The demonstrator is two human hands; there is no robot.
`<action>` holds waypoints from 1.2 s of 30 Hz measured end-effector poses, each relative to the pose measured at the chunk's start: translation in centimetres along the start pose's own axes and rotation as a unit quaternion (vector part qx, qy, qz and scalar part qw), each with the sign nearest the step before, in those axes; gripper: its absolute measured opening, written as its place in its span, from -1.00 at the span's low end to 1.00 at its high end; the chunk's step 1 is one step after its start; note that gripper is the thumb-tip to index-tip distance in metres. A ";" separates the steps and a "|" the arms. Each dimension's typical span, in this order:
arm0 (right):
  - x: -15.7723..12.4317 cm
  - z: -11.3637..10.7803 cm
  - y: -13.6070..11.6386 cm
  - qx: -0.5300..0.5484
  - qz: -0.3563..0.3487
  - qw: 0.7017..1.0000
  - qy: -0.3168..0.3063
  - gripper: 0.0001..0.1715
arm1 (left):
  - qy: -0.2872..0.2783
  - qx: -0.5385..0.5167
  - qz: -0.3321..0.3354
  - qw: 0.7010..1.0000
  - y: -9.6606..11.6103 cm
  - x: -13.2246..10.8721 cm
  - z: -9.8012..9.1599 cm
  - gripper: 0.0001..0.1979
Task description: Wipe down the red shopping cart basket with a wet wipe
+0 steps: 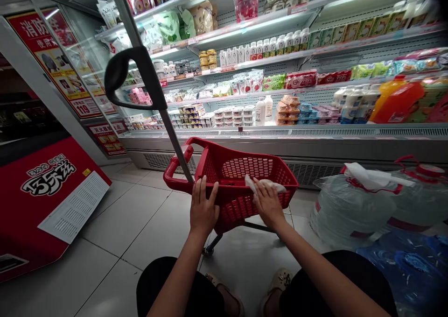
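A small red plastic shopping cart with perforated basket sides stands right in front of my knees. My left hand lies on its near rim by the pole, fingers spread and nothing in them. Over the same rim, farther right, my right hand presses a white cloth against the basket; part of the cloth is hidden under the fingers. Whether it is fabric or tissue I cannot tell. A grey pole with a black loop handle rises at the cart's left end, close to my left hand.
Behind the cart runs a refrigerated display shelf stocked with drinks, yogurt cups and packets. Large wrapped water bottles and blue bottles stand on the right. A red freezer is at the left, on the tiled floor.
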State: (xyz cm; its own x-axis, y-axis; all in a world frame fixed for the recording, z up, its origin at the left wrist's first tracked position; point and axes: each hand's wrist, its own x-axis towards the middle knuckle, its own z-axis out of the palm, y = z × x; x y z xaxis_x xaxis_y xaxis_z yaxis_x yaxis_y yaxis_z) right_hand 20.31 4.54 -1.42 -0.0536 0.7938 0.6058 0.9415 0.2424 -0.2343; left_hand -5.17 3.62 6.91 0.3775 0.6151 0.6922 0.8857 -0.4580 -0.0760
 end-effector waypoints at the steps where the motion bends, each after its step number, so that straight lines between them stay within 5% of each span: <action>1: 0.5 0.2 -1.7 0.017 -0.019 1.000 -0.007 -0.28 | 0.000 0.001 0.001 1.000 0.0 0.0 0.0 -0.09; 4: 1.7 0.1 -5.1 0.060 -0.062 0.996 -0.030 -0.28 | -0.005 0.008 0.004 1.000 -0.6 0.0 0.0 -0.10; 7: 2.2 -0.5 -4.9 0.076 -0.102 0.990 -0.064 -0.31 | -0.014 0.016 0.022 1.000 -1.9 -0.2 -0.1 -0.13; 11: 1.2 -1.6 0.4 0.045 -0.112 0.989 -0.089 -0.34 | -0.022 0.023 0.036 0.999 -4.1 -0.1 -0.3 -0.11; 17: -2.7 -2.3 8.8 -0.034 -0.013 0.998 -0.046 -0.32 | -0.023 0.025 -0.012 0.999 -5.7 1.1 0.2 -0.16; 21: -3.9 -1.7 8.0 -0.052 0.018 0.998 -0.016 -0.30 | -0.031 0.016 -0.054 0.998 -3.1 1.8 2.2 -0.11; 25: -4.1 -1.6 4.4 -0.048 0.006 0.999 -0.010 -0.29 | -0.089 -0.057 0.024 0.994 3.4 0.9 5.0 -0.02; 29: -5.1 -3.1 2.6 -0.035 -0.055 0.998 -0.018 -0.25 | -0.115 -0.110 0.000 0.987 9.0 -0.4 6.5 0.05; 32: -6.0 -4.5 3.1 0.002 -0.105 0.994 -0.042 -0.20 | -0.116 -0.132 -0.027 0.984 9.9 -1.2 6.5 0.00; 36: -6.7 -5.7 5.9 0.048 -0.155 0.984 -0.074 -0.07 | -0.111 -0.149 -0.006 0.983 8.1 -1.9 6.1 0.01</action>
State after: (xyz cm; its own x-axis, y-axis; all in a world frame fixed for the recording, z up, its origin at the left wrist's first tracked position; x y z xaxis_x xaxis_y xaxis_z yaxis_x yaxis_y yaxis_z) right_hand 28.11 -2.55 -2.50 -0.3880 0.7440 0.5439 0.8370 0.5315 -0.1300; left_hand 2.89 2.67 0.58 0.4469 0.7310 0.5157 0.7843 -0.5974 0.1672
